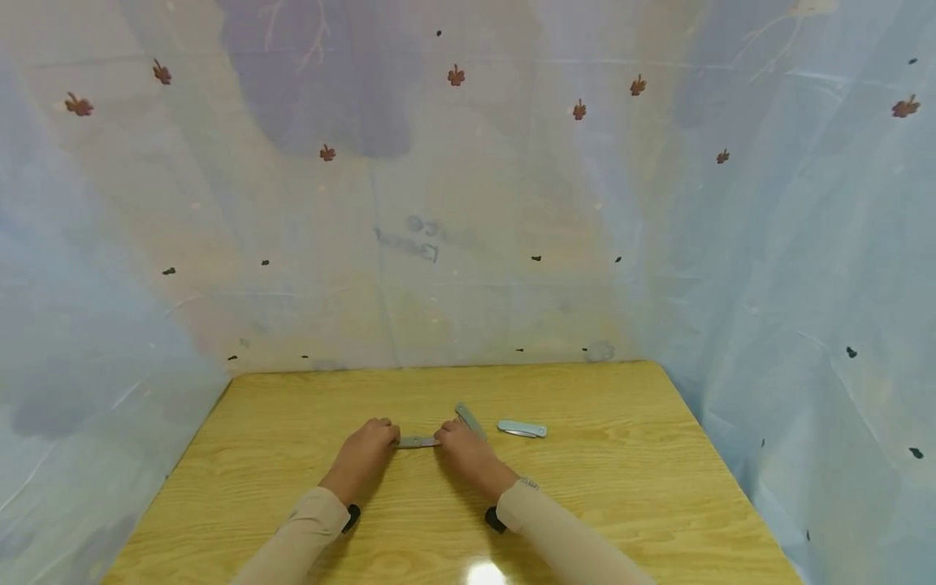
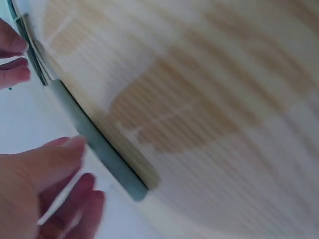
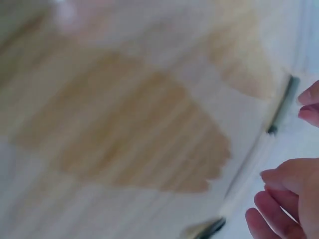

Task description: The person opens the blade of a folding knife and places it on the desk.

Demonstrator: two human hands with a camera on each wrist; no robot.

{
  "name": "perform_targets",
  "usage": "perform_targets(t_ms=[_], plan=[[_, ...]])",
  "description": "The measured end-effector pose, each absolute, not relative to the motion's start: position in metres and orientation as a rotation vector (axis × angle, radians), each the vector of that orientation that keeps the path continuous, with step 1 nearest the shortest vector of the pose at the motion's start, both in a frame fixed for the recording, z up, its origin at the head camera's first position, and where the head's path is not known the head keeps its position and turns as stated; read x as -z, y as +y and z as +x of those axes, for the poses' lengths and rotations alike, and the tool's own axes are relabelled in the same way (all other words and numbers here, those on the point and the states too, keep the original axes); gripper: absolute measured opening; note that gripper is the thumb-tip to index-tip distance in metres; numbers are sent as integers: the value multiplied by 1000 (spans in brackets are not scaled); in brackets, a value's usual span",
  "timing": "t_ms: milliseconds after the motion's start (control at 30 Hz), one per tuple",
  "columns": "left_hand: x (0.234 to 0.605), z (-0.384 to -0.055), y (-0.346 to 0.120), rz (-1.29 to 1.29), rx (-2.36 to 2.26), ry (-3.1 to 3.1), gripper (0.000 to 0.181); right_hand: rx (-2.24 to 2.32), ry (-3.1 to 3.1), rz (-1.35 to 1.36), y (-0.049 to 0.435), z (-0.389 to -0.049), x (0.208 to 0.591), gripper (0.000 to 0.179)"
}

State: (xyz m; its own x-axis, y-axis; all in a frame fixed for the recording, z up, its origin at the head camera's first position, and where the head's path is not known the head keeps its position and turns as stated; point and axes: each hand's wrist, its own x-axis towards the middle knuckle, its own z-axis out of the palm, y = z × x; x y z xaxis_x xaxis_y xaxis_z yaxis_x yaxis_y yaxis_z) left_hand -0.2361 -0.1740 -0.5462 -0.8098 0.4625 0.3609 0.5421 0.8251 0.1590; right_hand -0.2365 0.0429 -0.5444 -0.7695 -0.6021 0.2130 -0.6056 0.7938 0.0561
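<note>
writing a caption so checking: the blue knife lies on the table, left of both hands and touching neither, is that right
The side is wrong: the head view shows the blue knife well right of the left hand, and right of the fingers of the right hand too. It does lie on the table, touching neither.

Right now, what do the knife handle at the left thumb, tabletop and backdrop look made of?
Knife handle: probably plastic or coated metal; smooth, even grey-green. Tabletop: wood or wood-look laminate, glossy; shows grain lines and glare. Backdrop: perhaps thin plastic or fabric sheeting, soft sheen; creases and folds.
</note>
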Motion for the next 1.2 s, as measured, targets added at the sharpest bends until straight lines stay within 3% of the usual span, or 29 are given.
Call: perform_targets(t_ms=[333,567,767,1200], plan=[[534,-261,-133,-950,408,-2550,21,-584,-2844,639,86,-244,533,20],[537,-284,-90,-1157,340,-2581,21,-672,-2944,485,92,-244,543,9],[542,-289,-64,-1213,243,-2553,17,-675,-2913,459,88,-241,548,11],[542,-291,-56,-1289,234,-2601,15,-733,-2905,404,94,-237,548,4]])
